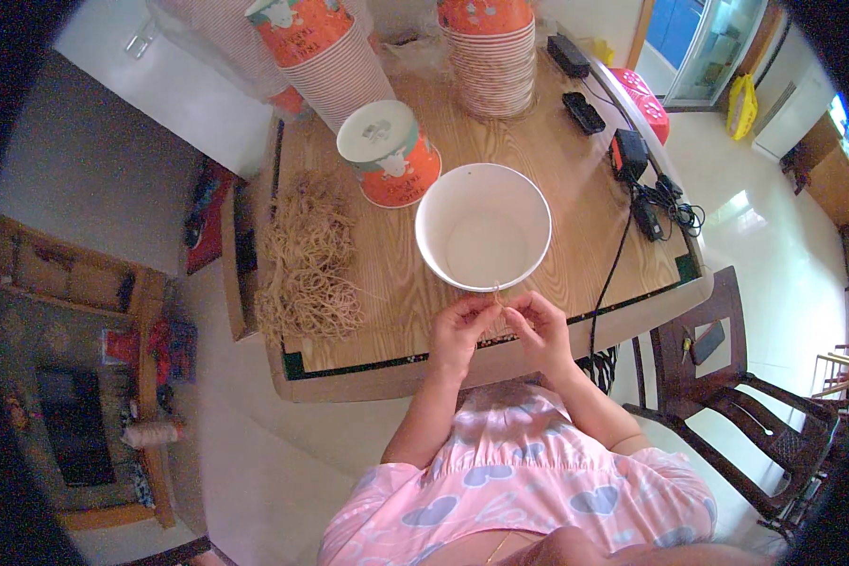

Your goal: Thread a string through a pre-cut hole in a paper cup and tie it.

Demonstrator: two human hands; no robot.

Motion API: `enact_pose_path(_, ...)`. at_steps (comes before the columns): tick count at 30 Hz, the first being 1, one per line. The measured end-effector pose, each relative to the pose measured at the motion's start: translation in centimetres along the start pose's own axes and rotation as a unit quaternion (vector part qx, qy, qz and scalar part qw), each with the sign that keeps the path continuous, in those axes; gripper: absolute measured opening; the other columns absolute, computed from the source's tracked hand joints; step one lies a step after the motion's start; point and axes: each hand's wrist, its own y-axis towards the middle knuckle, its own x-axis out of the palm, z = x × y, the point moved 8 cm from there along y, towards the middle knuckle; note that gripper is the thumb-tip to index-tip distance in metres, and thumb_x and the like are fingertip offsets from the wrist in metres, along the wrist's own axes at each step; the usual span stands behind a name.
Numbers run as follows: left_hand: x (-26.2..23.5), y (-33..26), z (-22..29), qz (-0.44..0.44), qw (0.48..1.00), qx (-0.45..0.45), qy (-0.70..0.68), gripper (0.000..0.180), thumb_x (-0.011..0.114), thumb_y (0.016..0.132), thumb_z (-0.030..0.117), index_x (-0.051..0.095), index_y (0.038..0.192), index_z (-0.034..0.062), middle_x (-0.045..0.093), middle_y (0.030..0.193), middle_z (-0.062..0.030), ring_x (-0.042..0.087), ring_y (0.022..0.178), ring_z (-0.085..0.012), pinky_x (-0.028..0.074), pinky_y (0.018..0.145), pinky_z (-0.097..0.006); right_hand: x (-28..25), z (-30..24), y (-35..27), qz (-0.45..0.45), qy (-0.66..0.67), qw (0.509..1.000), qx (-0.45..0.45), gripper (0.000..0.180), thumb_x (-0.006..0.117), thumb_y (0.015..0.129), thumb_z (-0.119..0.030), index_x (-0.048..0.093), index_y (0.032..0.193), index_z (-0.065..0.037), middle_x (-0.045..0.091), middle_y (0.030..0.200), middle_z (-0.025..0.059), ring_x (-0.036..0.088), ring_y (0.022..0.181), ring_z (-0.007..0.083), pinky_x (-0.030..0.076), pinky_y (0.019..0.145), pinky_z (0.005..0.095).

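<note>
My left hand point(459, 332) and my right hand point(540, 330) meet at the table's front edge, fingertips pinched together. Between them is a thin tan strand point(497, 292), its upper end standing up against the near rim of a white paper bucket point(486, 193). The bucket stands open side up, and its pale bottom shows inside. To the left lies a tangled heap of tan, root-like strands point(309, 259). Just behind the heap, an orange and green printed paper bucket point(401, 179) rests upside down, its white base upward.
Tall stacks of nested paper buckets, one leaning point(335, 80) and one upright point(493, 71), occupy the table's back. Black adapters and cables point(649, 212) line the right edge of the wooden table point(387, 283). A dark wooden chair point(703, 349) stands at right, holding a phone point(707, 343).
</note>
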Motion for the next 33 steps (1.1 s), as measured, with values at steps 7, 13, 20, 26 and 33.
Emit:
enact_pose_path(7,0.1,0.4,-0.5,0.02,0.999,0.003,-0.037,0.012,0.066,0.08,0.007,0.065,0.089,0.0008,0.063,0.081,-0.0003,0.053,0.07,-0.0057,0.042,0.062,-0.018,0.2,-0.7,-0.1,-0.003,-0.004,1.0,-0.011,0.007,0.061,0.083,-0.006,0.057,0.083,0.0,0.055,0.07,0.0013,0.049,0.065,0.0072,0.041,0.06,0.022)
enact_pose_path(13,0.7,0.5,-0.6,0.034,0.99,-0.037,-0.13,0.009,0.065,0.079,0.007,0.066,0.086,0.0023,0.059,0.071,0.0013,0.046,0.056,-0.0054,0.035,0.052,-0.018,0.4,-0.9,-0.6,-0.037,-0.046,0.998,-0.027,0.005,0.059,0.083,-0.002,0.055,0.081,0.0,0.054,0.072,0.0008,0.051,0.068,0.006,0.041,0.062,0.0209)
enact_pose_path(20,0.4,0.6,-0.1,0.055,0.977,-0.036,-0.205,0.01,0.064,0.079,0.007,0.065,0.088,0.0022,0.059,0.071,0.0012,0.044,0.053,-0.0063,0.035,0.049,-0.02,1.0,-3.0,-1.5,-0.064,-0.085,0.992,-0.072,0.004,0.059,0.08,0.0,0.055,0.08,0.001,0.058,0.072,0.0058,0.054,0.069,0.0102,0.044,0.061,0.0237)
enact_pose_path(26,0.8,1.8,-1.0,-0.013,0.967,-0.05,-0.25,0.013,0.065,0.079,0.008,0.065,0.09,0.0016,0.06,0.072,0.0004,0.044,0.052,-0.0066,0.037,0.049,-0.021,0.6,-2.6,-1.7,-0.068,-0.123,0.987,-0.074,0.008,0.06,0.078,-0.002,0.056,0.084,0.001,0.058,0.074,0.0093,0.057,0.067,0.0167,0.046,0.061,0.0283)
enact_pose_path(33,0.9,1.1,0.4,0.019,0.991,-0.031,-0.131,0.017,0.064,0.081,0.011,0.065,0.094,0.0005,0.06,0.072,0.0011,0.043,0.053,-0.0049,0.033,0.049,-0.019,0.4,-1.5,-1.2,-0.045,-0.074,0.995,-0.04,0.008,0.061,0.081,-0.005,0.055,0.081,0.001,0.057,0.072,0.007,0.054,0.065,0.0122,0.045,0.059,0.0263)
